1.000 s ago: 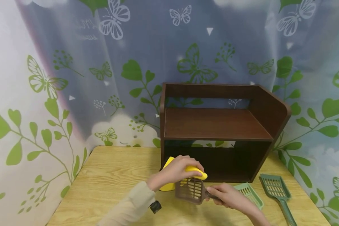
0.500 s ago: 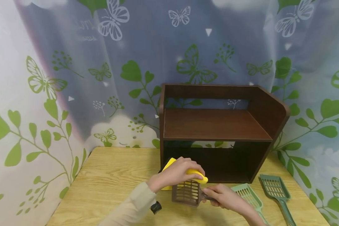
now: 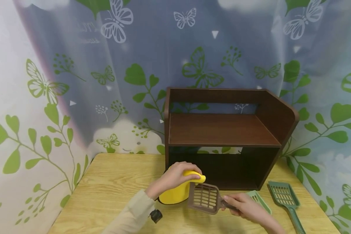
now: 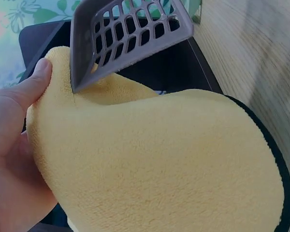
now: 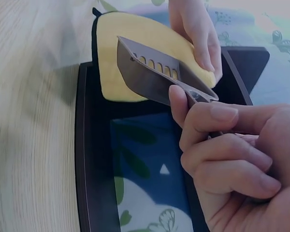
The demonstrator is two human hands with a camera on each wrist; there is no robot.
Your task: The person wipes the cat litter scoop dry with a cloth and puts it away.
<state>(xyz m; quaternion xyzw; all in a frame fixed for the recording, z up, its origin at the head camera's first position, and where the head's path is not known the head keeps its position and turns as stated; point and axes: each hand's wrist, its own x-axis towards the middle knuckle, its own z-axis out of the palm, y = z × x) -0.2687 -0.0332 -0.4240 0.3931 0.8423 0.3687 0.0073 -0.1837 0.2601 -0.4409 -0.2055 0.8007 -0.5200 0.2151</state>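
Note:
My left hand (image 3: 175, 177) grips a folded yellow cloth (image 3: 174, 195) with a dark edging, and its larger part hangs down. In the left wrist view the thumb presses on the cloth (image 4: 164, 154) near its fold. By its handle, my right hand (image 3: 245, 206) holds a brown slotted litter scoop (image 3: 205, 197) just right of the cloth. Seen from the left wrist, the scoop's corner overlaps the cloth; whether they touch I cannot tell. In the right wrist view, fingers curl round the scoop's handle, with the cloth (image 5: 111, 63) behind the scoop.
Behind the hands stands a dark brown two-level shelf (image 3: 222, 130) on the wooden table (image 3: 114, 182). A light green scoop (image 3: 260, 201) and a dark green scoop (image 3: 284, 195) lie at the right. A small black object (image 3: 156, 215) is below the left wrist.
My left hand and the cloth have shifted left. After a small move left, the scoop has come back right, and more of the cloth shows hanging beside it.

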